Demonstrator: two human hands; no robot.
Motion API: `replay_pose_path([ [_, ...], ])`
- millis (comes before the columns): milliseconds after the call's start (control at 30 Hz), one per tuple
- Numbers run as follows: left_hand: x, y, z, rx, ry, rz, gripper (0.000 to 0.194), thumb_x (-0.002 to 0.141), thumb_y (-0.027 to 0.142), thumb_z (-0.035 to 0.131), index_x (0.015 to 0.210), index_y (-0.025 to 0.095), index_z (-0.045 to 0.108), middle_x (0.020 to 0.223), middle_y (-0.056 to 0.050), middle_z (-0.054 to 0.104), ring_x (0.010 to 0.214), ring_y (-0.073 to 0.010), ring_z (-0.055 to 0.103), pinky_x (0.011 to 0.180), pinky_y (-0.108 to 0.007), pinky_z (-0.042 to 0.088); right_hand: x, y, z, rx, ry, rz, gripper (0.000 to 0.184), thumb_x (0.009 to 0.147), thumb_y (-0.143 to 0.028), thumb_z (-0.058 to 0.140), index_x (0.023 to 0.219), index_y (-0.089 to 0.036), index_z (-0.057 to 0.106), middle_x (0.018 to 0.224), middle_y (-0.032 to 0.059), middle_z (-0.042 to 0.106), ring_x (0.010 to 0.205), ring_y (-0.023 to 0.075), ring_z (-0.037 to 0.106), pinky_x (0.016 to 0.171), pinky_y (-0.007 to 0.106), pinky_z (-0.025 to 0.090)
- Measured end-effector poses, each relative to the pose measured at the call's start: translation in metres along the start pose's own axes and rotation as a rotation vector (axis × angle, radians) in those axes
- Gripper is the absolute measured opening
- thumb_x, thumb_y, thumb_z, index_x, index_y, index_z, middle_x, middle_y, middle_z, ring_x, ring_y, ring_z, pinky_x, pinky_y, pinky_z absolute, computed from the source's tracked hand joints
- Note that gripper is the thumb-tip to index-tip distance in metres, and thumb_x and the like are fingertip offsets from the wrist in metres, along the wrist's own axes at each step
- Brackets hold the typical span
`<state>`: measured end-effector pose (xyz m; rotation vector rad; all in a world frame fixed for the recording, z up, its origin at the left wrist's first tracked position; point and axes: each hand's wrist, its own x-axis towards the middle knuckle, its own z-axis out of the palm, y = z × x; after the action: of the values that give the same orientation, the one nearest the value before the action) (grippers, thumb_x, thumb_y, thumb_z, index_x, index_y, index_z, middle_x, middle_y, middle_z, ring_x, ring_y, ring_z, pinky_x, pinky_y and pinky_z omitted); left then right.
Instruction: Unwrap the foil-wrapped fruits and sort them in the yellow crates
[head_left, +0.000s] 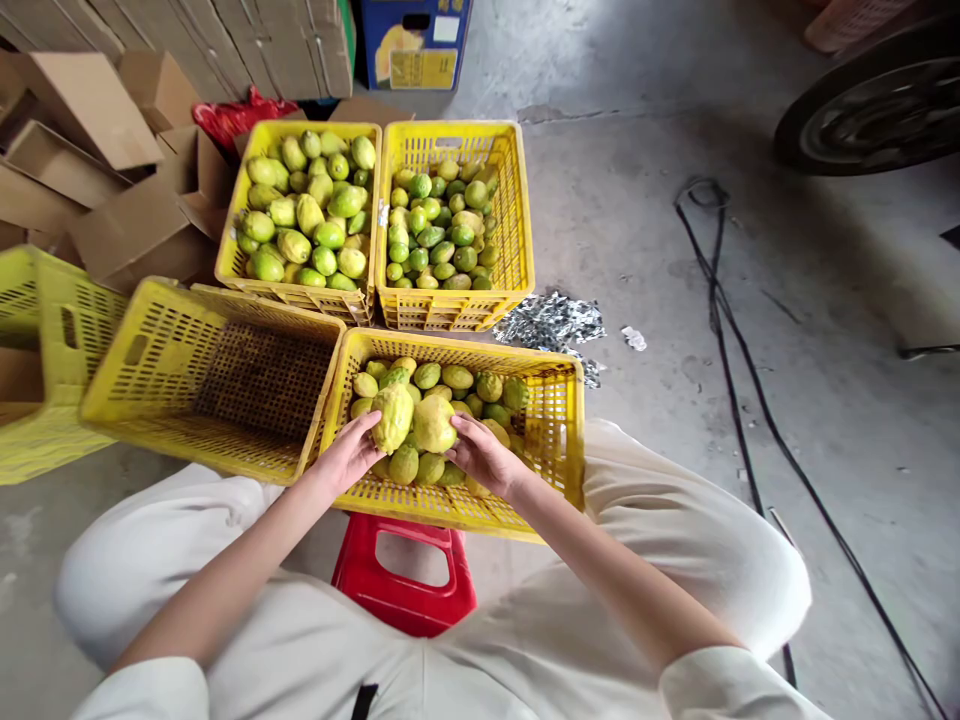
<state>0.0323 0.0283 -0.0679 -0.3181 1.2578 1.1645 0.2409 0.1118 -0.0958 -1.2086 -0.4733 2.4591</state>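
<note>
Left hand [354,455]: fingers closed on the left fruit [393,418], bumpy and yellow-green. Right hand [484,455]: fingers closed on the right fruit [433,424], yellower and rounder. Both fruits are positioned side by side above the pile [457,377] in the front crate [559,430]. Relative to this crate: side crate [180,340], 9 o'clock; left rear crate [300,293], fruit-filled, 11 o'clock; right rear crate [517,220], containing fruit, 12 o'clock; cable [715,290], 2 to 3 o'clock
</note>
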Motion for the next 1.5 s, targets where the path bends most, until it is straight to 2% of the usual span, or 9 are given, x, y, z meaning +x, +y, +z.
replay_pose_path([
  [267,-0.002,0.001,-0.002,0.073,-0.078,0.044,0.019,0.077,0.010,0.078,0.093,0.015,0.069,0.097,-0.010,0.078,0.100,-0.0253,0.075,0.093,-0.037,0.061,-0.003,-0.003,0.001,-0.023,-0.022,0.000,0.052,0.061,-0.047,0.094,0.099,-0.027,0.065,0.109,0.0035,0.077,0.113,0.0264,0.070,0.088,0.036,0.060],
  [367,-0.003,0.004,-0.001,0.085,-0.112,0.058,0.023,0.075,0.011,0.080,0.094,0.016,0.069,0.090,-0.007,0.078,0.091,-0.0223,0.076,0.094,-0.038,0.060,-0.003,-0.007,0.002,-0.036,-0.042,-0.023,0.048,0.061,-0.048,0.093,0.095,-0.026,0.066,0.107,0.0037,0.077,0.118,0.0270,0.067,0.092,0.036,0.057],
  [500,-0.002,0.007,-0.001,0.074,-0.114,0.098,0.034,0.074,0.010,0.079,0.104,0.019,0.065,0.093,-0.003,0.077,0.088,-0.0192,0.075,0.096,-0.039,0.059,-0.004,-0.011,0.004,-0.039,-0.047,-0.040,0.043,0.062,-0.038,0.091,0.096,-0.026,0.069,0.106,0.0034,0.076,0.120,0.0259,0.065,0.099,0.035,0.054],
  [633,0.000,0.008,-0.003,0.069,-0.088,0.129,0.028,0.077,0.016,0.075,0.101,0.020,0.062,0.089,0.000,0.075,0.081,-0.0157,0.073,0.092,-0.036,0.061,-0.003,-0.012,0.004,-0.039,-0.063,-0.022,0.039,0.060,-0.029,0.088,0.095,-0.024,0.071,0.101,0.0039,0.076,0.119,0.0268,0.065,0.102,0.037,0.052],
  [800,0.001,0.007,-0.004,0.108,-0.136,0.144,0.035,0.073,0.018,0.080,0.103,0.020,0.063,0.106,-0.005,0.076,0.099,-0.0201,0.074,0.092,-0.035,0.061,-0.003,-0.011,0.003,-0.058,-0.089,-0.016,0.035,0.061,-0.029,0.085,0.094,-0.024,0.074,0.097,0.0041,0.077,0.118,0.0279,0.065,0.101,0.040,0.054],
  [933,0.003,0.004,-0.006,0.123,-0.166,0.161,0.046,0.069,0.021,0.087,0.110,0.020,0.065,0.119,-0.008,0.074,0.113,-0.0251,0.071,0.099,-0.039,0.059,-0.005,-0.010,0.004,-0.076,-0.098,-0.010,0.043,0.061,-0.032,0.089,0.101,-0.026,0.075,0.102,0.0033,0.078,0.120,0.0275,0.066,0.103,0.041,0.054],
  [1167,0.001,0.002,-0.003,0.187,-0.186,0.132,0.053,0.061,0.028,0.094,0.106,0.017,0.069,0.117,-0.011,0.076,0.117,-0.0298,0.070,0.102,-0.043,0.057,-0.006,-0.008,0.006,-0.110,-0.144,-0.013,0.060,0.064,-0.038,0.092,0.118,-0.024,0.071,0.117,0.0077,0.077,0.126,0.0295,0.065,0.109,0.045,0.052],
  [1300,-0.002,-0.002,0.003,0.189,-0.125,0.096,0.041,0.063,0.025,0.091,0.097,0.016,0.070,0.107,-0.010,0.078,0.107,-0.0271,0.073,0.097,-0.041,0.059,-0.003,-0.006,0.004,-0.109,-0.063,0.000,0.068,0.059,-0.040,0.095,0.119,-0.027,0.067,0.120,0.0064,0.075,0.122,0.0285,0.067,0.101,0.042,0.056],
  [1500,-0.002,-0.002,0.006,0.066,0.109,0.011,0.010,0.082,0.019,0.075,0.087,0.016,0.067,0.078,-0.006,0.073,0.079,-0.0191,0.072,0.078,-0.032,0.062,0.002,-0.008,-0.014,-0.236,0.120,0.004,0.064,0.054,-0.047,0.095,0.106,-0.026,0.064,0.108,0.0039,0.075,0.101,0.0233,0.071,0.081,0.032,0.057],
])
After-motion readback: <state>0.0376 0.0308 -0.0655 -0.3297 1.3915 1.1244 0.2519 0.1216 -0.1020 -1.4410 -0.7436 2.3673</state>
